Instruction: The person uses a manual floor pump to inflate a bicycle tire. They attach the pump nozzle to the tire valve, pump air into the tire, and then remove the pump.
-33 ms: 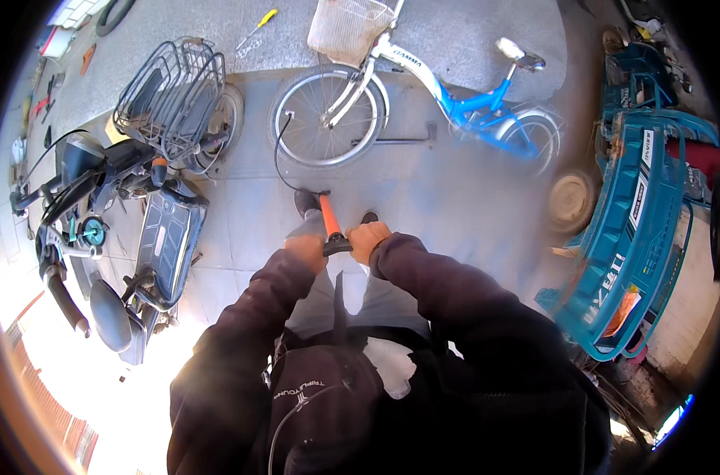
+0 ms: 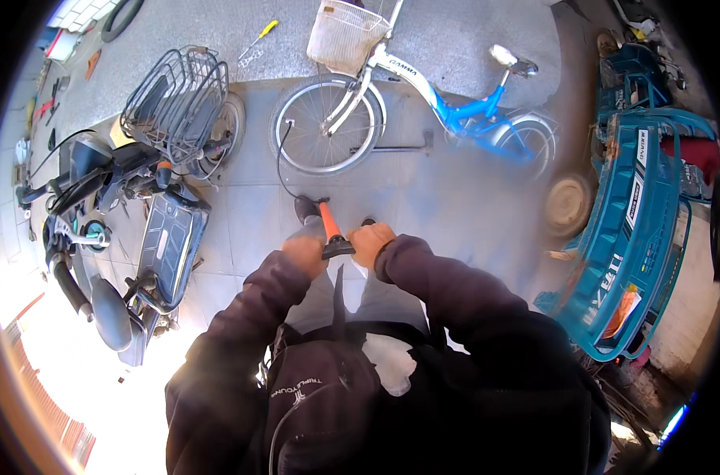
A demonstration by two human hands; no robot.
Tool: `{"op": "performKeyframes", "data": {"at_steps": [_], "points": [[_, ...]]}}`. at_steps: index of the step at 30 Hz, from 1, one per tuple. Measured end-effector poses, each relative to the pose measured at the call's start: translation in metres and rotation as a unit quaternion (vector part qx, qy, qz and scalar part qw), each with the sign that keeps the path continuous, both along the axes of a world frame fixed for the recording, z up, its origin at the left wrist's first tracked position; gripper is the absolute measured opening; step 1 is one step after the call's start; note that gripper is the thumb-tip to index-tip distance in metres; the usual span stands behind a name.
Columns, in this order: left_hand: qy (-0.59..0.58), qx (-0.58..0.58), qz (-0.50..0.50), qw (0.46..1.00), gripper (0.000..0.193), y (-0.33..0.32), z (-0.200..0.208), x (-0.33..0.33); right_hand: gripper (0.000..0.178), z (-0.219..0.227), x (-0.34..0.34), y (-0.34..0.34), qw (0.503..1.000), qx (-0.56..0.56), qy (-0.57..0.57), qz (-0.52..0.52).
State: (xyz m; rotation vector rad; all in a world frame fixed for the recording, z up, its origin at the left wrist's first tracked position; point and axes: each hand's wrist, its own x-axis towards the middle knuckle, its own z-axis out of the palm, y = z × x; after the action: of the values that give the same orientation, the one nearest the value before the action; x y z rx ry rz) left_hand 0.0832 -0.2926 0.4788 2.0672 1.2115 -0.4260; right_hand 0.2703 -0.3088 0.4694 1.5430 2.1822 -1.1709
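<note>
Both my hands are closed round the black crossbar handle of an orange floor pump [image 2: 329, 223], my left hand [image 2: 303, 255] on one end and my right hand [image 2: 371, 242] on the other. The pump stands between my feet, its base partly hidden by a shoe. From its base a black hose [image 2: 282, 172] curves up to the rim of the front wheel on a white and blue bicycle [image 2: 407, 73]. That bicycle has a pale wire basket [image 2: 346, 38] at the front.
A dark electric scooter [image 2: 167, 237] with a black wire basket [image 2: 176, 103] stands at left. To the right is a teal cargo tricycle [image 2: 613, 245]. A yellow-handled screwdriver [image 2: 268, 29] lies on the raised floor, and a tyre [image 2: 123, 20] lies at far left.
The view has shifted slightly, so the bicycle and scooter sit a little lower. Both my hands stay on the pump handle, which is almost unmoved.
</note>
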Motion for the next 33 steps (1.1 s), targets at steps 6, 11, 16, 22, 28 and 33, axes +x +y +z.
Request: {"op": "performKeyframes", "data": {"at_steps": [6,11,16,22,28,33], "points": [[-0.12,0.024,-0.067,0.99,0.028,0.034,0.162,0.013,0.019,0.166,0.035,0.013,0.995,0.062,0.077,-0.02],[-0.132,0.067,-0.068,0.987,0.027,0.042,0.234,0.009,0.017,0.238,0.029,0.031,0.994,0.072,0.087,0.002],[-0.026,0.072,-0.045,0.996,0.015,0.033,0.071,-0.003,0.014,0.088,-0.001,0.024,0.999,0.032,-0.014,0.015],[-0.01,0.016,-0.024,1.0,0.013,0.039,-0.004,-0.024,0.016,0.013,-0.023,0.026,0.999,0.001,-0.025,0.03],[-0.016,-0.033,-0.039,0.999,0.01,0.036,-0.092,-0.03,0.015,-0.066,-0.033,0.026,0.997,-0.04,-0.062,0.022],[0.009,-0.06,-0.033,0.998,0.007,0.007,-0.112,-0.036,0.015,-0.087,-0.04,-0.001,0.997,-0.051,-0.052,0.001]]}}
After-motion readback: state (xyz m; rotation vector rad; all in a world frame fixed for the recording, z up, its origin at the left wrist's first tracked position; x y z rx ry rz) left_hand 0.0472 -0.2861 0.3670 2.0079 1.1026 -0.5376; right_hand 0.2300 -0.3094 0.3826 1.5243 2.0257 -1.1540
